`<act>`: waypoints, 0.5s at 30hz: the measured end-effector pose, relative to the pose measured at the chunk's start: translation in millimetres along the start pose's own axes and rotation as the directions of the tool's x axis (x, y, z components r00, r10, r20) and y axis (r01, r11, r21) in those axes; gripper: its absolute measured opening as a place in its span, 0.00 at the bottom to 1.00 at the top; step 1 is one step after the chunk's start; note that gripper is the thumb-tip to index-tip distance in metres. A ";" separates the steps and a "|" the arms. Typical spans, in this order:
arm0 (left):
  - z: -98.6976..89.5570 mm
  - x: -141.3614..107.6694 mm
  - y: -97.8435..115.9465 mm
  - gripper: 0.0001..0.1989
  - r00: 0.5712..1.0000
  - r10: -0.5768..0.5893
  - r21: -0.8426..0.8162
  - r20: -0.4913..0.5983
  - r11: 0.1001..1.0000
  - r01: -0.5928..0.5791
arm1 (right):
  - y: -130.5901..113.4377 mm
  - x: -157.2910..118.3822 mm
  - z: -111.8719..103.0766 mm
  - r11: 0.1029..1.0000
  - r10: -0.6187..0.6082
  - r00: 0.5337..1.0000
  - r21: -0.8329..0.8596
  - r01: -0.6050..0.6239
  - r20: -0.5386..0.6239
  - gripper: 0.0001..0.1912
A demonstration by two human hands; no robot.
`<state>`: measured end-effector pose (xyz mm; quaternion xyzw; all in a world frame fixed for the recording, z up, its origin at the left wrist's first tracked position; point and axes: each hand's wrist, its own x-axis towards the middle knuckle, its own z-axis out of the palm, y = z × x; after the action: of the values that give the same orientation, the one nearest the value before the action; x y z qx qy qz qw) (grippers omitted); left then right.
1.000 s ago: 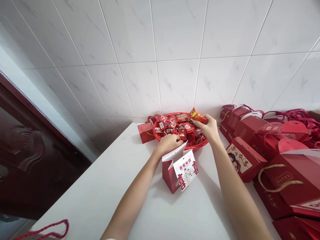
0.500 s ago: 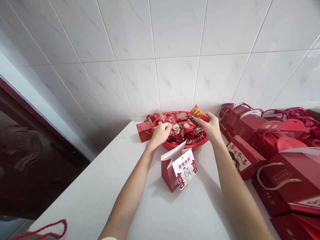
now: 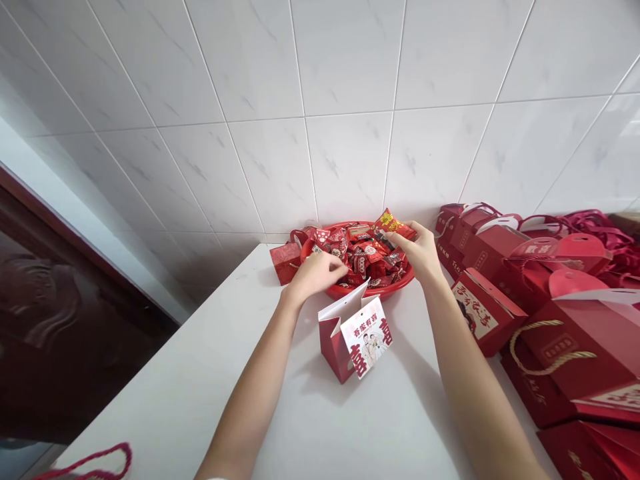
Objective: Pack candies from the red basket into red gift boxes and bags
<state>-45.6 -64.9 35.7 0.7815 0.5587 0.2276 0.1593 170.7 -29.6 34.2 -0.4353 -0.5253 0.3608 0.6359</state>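
A red bowl point(image 3: 387, 289) full of red-wrapped candies point(image 3: 371, 252) stands against the wall. My left hand point(image 3: 320, 272) is over its left front part, thumb and fingers closed together. What they pinch, if anything, cannot be made out. At the bowl's right side, my right hand point(image 3: 421, 252) grips a red packet with yellow lettering point(image 3: 391, 223), partly hidden by the fingers. In front of the bowl, between my forearms, an upright red-and-white gift box point(image 3: 336, 348) has its top open. Its white printed flap point(image 3: 369, 337) faces me.
Several red gift boxes point(image 3: 575, 347) with rope handles crowd the right side. A small red box point(image 3: 287, 261) sits left of the bowl. A pink cord loop point(image 3: 107, 460) lies at the near left. The white table point(image 3: 235, 313) ends at the left beside a dark door point(image 3: 65, 320).
My left hand has drawn slightly down and turned its fingers to the right over the candies. The right hand stays with the packet. The view has shifted a little.
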 end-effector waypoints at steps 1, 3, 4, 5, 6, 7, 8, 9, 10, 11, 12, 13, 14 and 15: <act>1.5 -2.0 3.6 0.16 0.994 -0.007 0.071 0.108 0.997 0.000 | -0.4 -0.2 0.2 1.000 0.000 1.000 -0.002 0.000 0.003 0.18; 5.8 -4.9 11.4 0.20 0.967 -0.049 0.189 0.250 0.982 0.001 | -1.6 -1.0 0.7 1.000 0.001 1.000 -0.012 0.000 0.015 0.18; 7.8 -5.8 15.2 0.21 0.957 -0.063 0.231 0.281 0.973 -0.003 | -2.4 -1.6 0.9 1.000 0.002 1.000 -0.014 -0.002 0.022 0.18; 9.4 -6.3 18.5 0.22 0.952 -0.069 0.261 0.299 0.965 -0.012 | -3.3 -2.2 1.0 1.000 0.004 1.000 -0.015 -0.003 0.026 0.18; 10.5 -6.3 21.1 0.23 0.947 -0.068 0.284 0.315 0.958 -0.026 | -4.2 -2.9 1.2 1.000 0.005 1.000 -0.014 -0.005 0.030 0.18; 11.0 -6.0 22.9 0.24 0.940 -0.070 0.303 0.334 0.952 -0.037 | -5.1 -3.5 1.4 1.000 0.007 0.999 -0.012 -0.006 0.033 0.18; 11.2 -5.4 23.7 0.24 0.934 -0.073 0.316 0.350 0.948 -0.044 | -6.0 -4.2 1.6 1.000 0.008 0.999 -0.011 -0.007 0.034 0.18; 11.3 -4.6 23.7 0.24 0.930 -0.078 0.324 0.360 0.945 -0.047 | -6.8 -4.7 1.8 1.000 0.008 0.999 -0.012 -0.007 0.033 0.18; 11.4 -3.6 22.9 0.24 0.927 -0.080 0.324 0.367 0.945 -0.047 | -7.5 -5.2 2.1 1.000 0.005 0.999 -0.016 -0.005 0.033 0.18; 11.8 -2.5 21.5 0.23 0.927 -0.082 0.322 0.365 0.946 -0.043 | -8.1 -5.7 2.5 1.000 0.003 0.999 -0.021 -0.002 0.032 0.17; 12.4 -1.5 19.7 0.23 0.932 -0.083 0.317 0.353 0.948 -0.036 | -8.6 -6.0 2.8 1.000 0.002 0.999 -0.026 -0.001 0.033 0.17; 13.3 -0.6 17.8 0.22 0.938 -0.084 0.312 0.336 0.950 -0.027 | -8.9 -6.1 3.0 1.000 0.002 0.999 -0.031 0.000 0.035 0.17; 14.2 0.0 16.0 0.22 0.944 -0.081 0.305 0.321 0.952 -0.023 | -9.0 -6.1 3.2 0.999 0.003 0.999 -0.035 -0.001 0.039 0.17; 14.9 0.2 14.6 0.21 0.948 -0.074 0.295 0.309 0.955 -0.022 | -8.9 -5.9 3.3 0.999 0.004 0.999 -0.038 -0.003 0.042 0.17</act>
<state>-26.0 -69.4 30.5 0.8153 0.5638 0.0114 0.1314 166.4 -37.6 40.7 -0.4407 -0.5445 0.3607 0.6158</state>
